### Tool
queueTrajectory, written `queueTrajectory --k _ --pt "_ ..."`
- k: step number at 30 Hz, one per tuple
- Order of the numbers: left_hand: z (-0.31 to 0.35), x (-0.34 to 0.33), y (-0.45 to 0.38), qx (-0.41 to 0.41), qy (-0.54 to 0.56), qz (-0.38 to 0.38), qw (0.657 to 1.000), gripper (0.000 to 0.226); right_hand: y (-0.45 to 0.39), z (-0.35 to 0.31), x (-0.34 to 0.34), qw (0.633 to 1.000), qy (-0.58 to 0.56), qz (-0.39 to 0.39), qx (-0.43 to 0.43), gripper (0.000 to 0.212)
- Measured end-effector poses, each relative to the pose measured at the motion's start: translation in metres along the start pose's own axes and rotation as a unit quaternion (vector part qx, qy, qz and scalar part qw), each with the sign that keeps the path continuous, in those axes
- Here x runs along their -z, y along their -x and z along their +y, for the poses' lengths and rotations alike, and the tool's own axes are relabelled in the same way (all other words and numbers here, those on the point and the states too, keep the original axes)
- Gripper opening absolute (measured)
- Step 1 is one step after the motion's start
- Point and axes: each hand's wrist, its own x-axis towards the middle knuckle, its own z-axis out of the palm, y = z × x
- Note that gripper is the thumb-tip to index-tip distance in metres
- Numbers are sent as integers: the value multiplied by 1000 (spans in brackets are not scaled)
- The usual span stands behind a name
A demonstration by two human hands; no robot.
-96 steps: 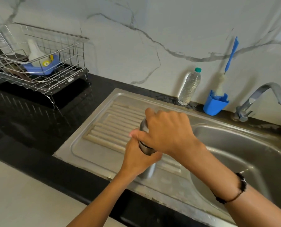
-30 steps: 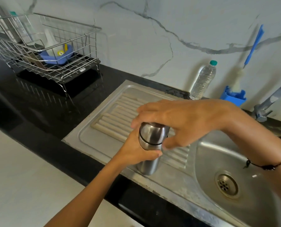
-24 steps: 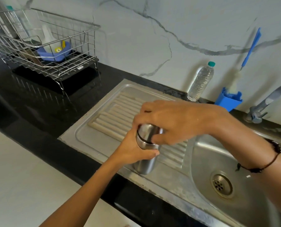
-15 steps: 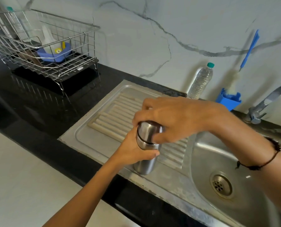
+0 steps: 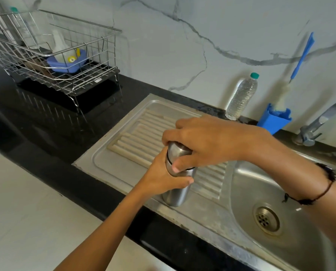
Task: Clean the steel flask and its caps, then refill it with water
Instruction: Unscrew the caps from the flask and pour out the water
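The steel flask [image 5: 176, 192] stands upright on the ribbed drainboard [image 5: 135, 137] of the sink [image 5: 241, 249], just left of the basin, so any spill would presumably drain away. The left hand [image 5: 163, 177] is wrapped round the flask's body, apparently bracing it against rotation. The right hand [image 5: 206, 141] is curled over the outer cap [image 5: 176, 153], fingers and thumb gripping its sides, a hold suited to unscrewing. The cap sits on the flask. A bottle brush [image 5: 292, 79] in a blue holder [image 5: 272, 121] waits by the tap [image 5: 319, 122], within reach.
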Motion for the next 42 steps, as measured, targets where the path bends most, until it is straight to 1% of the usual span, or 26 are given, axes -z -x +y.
queueTrajectory --k 1,2,3,5,7,10,13,16,19,23,25,28,29,30,31,32,34,35,36,37,38,39,40,42 --pt "1 0 0 -8 0 0 1000 60 3 2 3 999 -22 1 25 37" --pt "1 0 -1 -13 3 0 1000 61 8 5 8 998 -55 1 43 36" --pt "0 0 -1 -13 8 3 1000 63 15 9 15 994 -91 7 56 40" --pt "-4 -1 -1 -2 14 17 1000 64 29 22 24 987 -138 40 67 47" --pt "-5 -2 -1 4 17 26 1000 64 37 37 22 985 -157 71 17 48" --pt "-5 -4 1 3 13 32 999 66 31 68 -6 974 -172 80 -121 50" --pt "-5 -5 1 6 15 34 999 66 6 106 -60 961 -158 50 -224 55" --pt "-3 -5 2 4 17 33 999 63 -23 138 -121 947 -152 16 -283 54" --pt "0 -5 3 6 11 34 999 64 -41 161 -161 941 -138 16 -310 51" --pt "0 -5 4 10 5 45 999 68 -50 172 -180 937 -136 50 -317 49" --pt "0 -5 4 11 5 45 999 67 -51 175 -182 935 -146 42 -319 56" --pt "-1 -6 4 10 7 47 999 67 -50 176 -181 940 -145 10 -309 79" --pt "-1 -6 5 8 12 48 999 67 -48 172 -177 942 -140 17 -305 83" --pt "0 -6 5 5 14 48 999 67 -46 165 -168 943 -140 47 -297 82" --pt "0 -6 5 2 12 47 999 66 -43 155 -154 941 -151 100 -284 76" --pt "0 -7 5 2 6 48 999 66 -39 140 -136 932 -171 171 -269 65" --pt "0 -8 5 0 5 51 999 67 -26 100 -89 894 -215 326 -221 35" --pt "-1 -8 5 -4 4 55 998 67 -18 76 -64 883 -215 370 -191 25" --pt "-2 -8 5 -12 1 57 998 66 -8 52 -41 892 -192 372 -169 29" --pt "-2 -7 6 -12 -5 60 998 64 2 28 -20 919 -152 326 -162 42" --pt "-1 -8 5 -6 -11 60 998 60 10 6 -4 950 -93 247 -170 55" --pt "-3 -8 5 8 -21 63 998 55 14 -11 3 968 -20 174 -181 63" --pt "-2 -9 4 18 -38 60 997 46 16 -25 3 972 45 130 -190 67" --pt "-1 -11 0 31 -92 63 993 29 10 -41 -8 964 105 121 -211 69"
